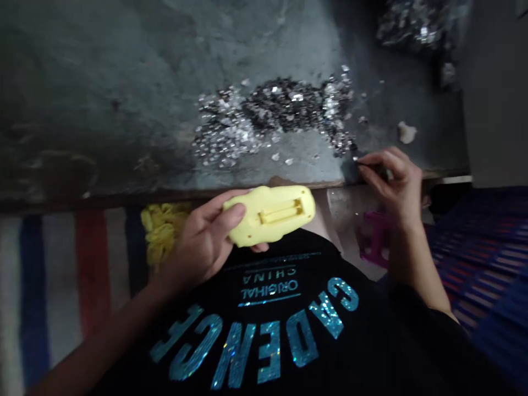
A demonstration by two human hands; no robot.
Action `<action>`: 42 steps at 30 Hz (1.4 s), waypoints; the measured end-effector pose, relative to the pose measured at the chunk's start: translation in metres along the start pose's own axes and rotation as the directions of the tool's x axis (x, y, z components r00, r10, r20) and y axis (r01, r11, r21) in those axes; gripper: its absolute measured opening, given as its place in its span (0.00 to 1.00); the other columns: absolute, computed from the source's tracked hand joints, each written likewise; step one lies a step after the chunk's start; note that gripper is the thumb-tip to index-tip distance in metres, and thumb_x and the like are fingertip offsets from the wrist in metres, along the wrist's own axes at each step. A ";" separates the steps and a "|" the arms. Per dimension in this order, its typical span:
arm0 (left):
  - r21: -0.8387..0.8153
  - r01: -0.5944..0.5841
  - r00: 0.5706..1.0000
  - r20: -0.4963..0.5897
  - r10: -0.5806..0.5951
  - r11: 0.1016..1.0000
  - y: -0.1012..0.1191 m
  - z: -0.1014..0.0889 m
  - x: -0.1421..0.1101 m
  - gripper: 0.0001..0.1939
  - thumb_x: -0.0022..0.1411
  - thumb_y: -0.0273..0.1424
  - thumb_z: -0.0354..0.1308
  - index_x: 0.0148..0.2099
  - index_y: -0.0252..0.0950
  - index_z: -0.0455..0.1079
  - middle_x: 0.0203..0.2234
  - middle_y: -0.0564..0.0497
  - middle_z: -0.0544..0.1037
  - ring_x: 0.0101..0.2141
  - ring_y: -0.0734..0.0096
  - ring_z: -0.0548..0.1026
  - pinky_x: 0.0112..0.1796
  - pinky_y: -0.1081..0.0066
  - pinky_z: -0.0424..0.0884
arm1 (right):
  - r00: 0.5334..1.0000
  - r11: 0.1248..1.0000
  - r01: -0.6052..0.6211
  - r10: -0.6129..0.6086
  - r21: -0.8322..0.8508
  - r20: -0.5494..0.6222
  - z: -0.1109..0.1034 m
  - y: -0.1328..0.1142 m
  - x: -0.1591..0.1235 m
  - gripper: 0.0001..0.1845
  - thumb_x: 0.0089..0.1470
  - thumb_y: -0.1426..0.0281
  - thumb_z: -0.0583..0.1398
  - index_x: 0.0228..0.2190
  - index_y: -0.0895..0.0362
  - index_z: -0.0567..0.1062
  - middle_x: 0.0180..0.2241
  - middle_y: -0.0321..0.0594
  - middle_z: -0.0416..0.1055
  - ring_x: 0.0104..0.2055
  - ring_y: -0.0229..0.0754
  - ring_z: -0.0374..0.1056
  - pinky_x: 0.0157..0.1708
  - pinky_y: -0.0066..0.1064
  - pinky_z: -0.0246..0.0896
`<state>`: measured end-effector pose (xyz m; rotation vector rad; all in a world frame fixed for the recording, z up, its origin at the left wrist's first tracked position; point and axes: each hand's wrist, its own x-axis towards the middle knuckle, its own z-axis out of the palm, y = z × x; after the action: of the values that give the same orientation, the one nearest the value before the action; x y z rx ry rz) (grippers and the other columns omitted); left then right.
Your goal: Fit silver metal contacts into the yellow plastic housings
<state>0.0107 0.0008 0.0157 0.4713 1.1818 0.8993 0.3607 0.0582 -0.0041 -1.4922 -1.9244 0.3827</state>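
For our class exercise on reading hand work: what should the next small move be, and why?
Perhaps lift the small shiny piece towards the yellow shell: the right hand has fingertips at it, and the left hand holds the shell, recess showing.

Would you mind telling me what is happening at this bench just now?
The person's left hand holds a yellow plastic piece with a long slot over the lap. The fingers of the right hand are pinched at the bench edge, near a spread of small shiny metal pieces.
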 end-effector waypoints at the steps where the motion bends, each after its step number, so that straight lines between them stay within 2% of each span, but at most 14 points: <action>1: -0.003 -0.015 0.999 0.034 0.015 1.000 0.000 0.003 -0.001 0.21 0.66 0.41 0.79 0.52 0.37 0.78 0.49 0.41 0.90 0.39 0.50 0.89 0.25 0.63 0.87 | 0.999 0.998 0.041 -0.041 0.037 0.000 0.002 -0.012 -0.002 0.01 0.68 0.66 0.72 0.41 0.48 0.87 0.37 0.36 0.84 0.40 0.48 0.79 0.45 0.44 0.67; 5: 0.071 -0.070 0.991 0.115 0.062 0.995 0.000 0.004 -0.005 0.19 0.69 0.45 0.74 0.51 0.38 0.75 0.42 0.44 0.89 0.32 0.57 0.88 0.26 0.66 0.86 | 0.981 0.961 0.180 -0.191 0.208 0.037 0.013 -0.061 -0.010 0.07 0.69 0.70 0.72 0.45 0.45 0.86 0.39 0.32 0.88 0.38 0.47 0.81 0.45 0.45 0.67; 7: 0.118 -0.089 0.991 0.108 0.076 0.989 0.002 0.001 -0.010 0.18 0.71 0.46 0.72 0.50 0.39 0.73 0.42 0.46 0.88 0.34 0.56 0.90 0.27 0.68 0.86 | 0.970 0.945 0.222 -0.239 0.240 0.047 0.020 -0.079 -0.010 0.10 0.68 0.73 0.72 0.46 0.46 0.85 0.39 0.32 0.88 0.38 0.46 0.82 0.43 0.44 0.67; 10: 0.160 -0.106 0.987 0.137 0.084 0.981 0.004 -0.004 -0.018 0.16 0.75 0.46 0.70 0.51 0.41 0.72 0.43 0.48 0.88 0.39 0.55 0.91 0.31 0.68 0.88 | 0.953 0.935 0.286 -0.300 0.207 0.036 0.029 -0.092 -0.008 0.12 0.67 0.76 0.71 0.47 0.46 0.84 0.40 0.33 0.88 0.39 0.47 0.82 0.41 0.44 0.67; 15: 0.100 -0.148 0.969 0.213 0.124 0.984 -0.001 -0.012 -0.020 0.16 0.78 0.46 0.69 0.51 0.41 0.72 0.43 0.51 0.87 0.34 0.61 0.90 0.30 0.69 0.88 | 0.909 0.904 0.409 -0.415 0.122 0.027 0.034 -0.098 -0.003 0.14 0.66 0.78 0.71 0.48 0.48 0.83 0.41 0.36 0.87 0.41 0.48 0.82 0.41 0.45 0.69; 22: 0.115 -0.194 0.951 0.267 0.158 0.974 0.001 -0.012 -0.022 0.15 0.80 0.44 0.67 0.51 0.40 0.71 0.38 0.52 0.88 0.31 0.62 0.90 0.30 0.72 0.86 | 0.891 0.894 0.448 -0.447 0.012 0.079 0.026 -0.112 -0.006 0.15 0.67 0.79 0.71 0.49 0.50 0.80 0.44 0.37 0.87 0.41 0.46 0.80 0.44 0.44 0.71; 26: 0.141 -0.234 0.944 0.271 0.190 0.962 0.002 -0.011 -0.024 0.14 0.80 0.44 0.66 0.50 0.41 0.70 0.36 0.53 0.87 0.31 0.61 0.90 0.30 0.72 0.85 | 0.881 0.882 0.468 -0.459 -0.058 0.115 0.024 -0.114 -0.007 0.15 0.67 0.79 0.71 0.49 0.50 0.80 0.44 0.38 0.87 0.41 0.46 0.79 0.43 0.43 0.70; 31: 0.145 -0.226 0.952 0.242 0.187 0.963 0.003 -0.006 -0.028 0.15 0.79 0.45 0.67 0.49 0.40 0.70 0.36 0.53 0.85 0.31 0.61 0.90 0.28 0.72 0.84 | 0.867 0.857 0.495 -0.475 -0.144 0.150 0.025 -0.117 -0.009 0.12 0.68 0.78 0.71 0.49 0.52 0.80 0.42 0.39 0.86 0.41 0.47 0.79 0.42 0.43 0.68; 37: 0.127 -0.192 0.960 0.232 0.159 0.973 0.002 -0.006 -0.026 0.12 0.81 0.42 0.65 0.49 0.40 0.69 0.36 0.54 0.85 0.31 0.63 0.90 0.29 0.74 0.84 | 0.869 0.855 0.494 -0.478 -0.158 0.129 0.028 -0.118 -0.012 0.15 0.69 0.77 0.70 0.52 0.50 0.80 0.44 0.38 0.87 0.42 0.46 0.79 0.43 0.41 0.70; 42: 0.024 -0.149 0.964 0.227 0.140 0.988 -0.005 -0.009 -0.021 0.13 0.80 0.42 0.66 0.50 0.41 0.68 0.40 0.53 0.86 0.31 0.62 0.90 0.29 0.73 0.85 | 0.905 0.900 0.424 -0.421 -0.096 0.058 0.031 -0.111 -0.020 0.19 0.69 0.78 0.69 0.56 0.46 0.81 0.46 0.37 0.88 0.42 0.48 0.82 0.44 0.44 0.74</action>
<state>0.0016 -0.0205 0.0210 0.6817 0.9690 0.9222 0.2605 0.0103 0.0327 -1.0876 -2.2575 0.1101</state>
